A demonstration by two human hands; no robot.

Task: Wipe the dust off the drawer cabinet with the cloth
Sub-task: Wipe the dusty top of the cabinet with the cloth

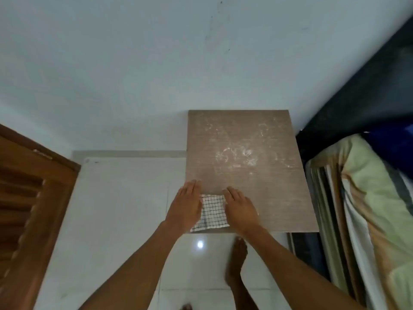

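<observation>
One drawer cabinet (248,166) stands against the far wall, seen from above, so only its brown top shows; no drawer fronts, labels or writing can be read anywhere in view. Pale dust smears (237,153) spread over the middle and far part of the top. One cloth (211,212), white with a dark grid pattern, lies flat on the near left part of the top, its near edge at the cabinet's near edge. Two hands press on it: the left hand (185,204) lies flat on the cloth's left side, fingers extended and together, reaching past the cloth onto the wood; the right hand (240,208) lies flat on its right side, fingers likewise straight. Neither hand is curled around the cloth; both rest palm-down on it. A wooden door (26,198) is at the left, bedding (368,198) at the right. On the white tiled floor (116,209) near the cabinet one bare foot (238,258) shows, and perhaps the toes of a second at the bottom edge, though blurred.
</observation>
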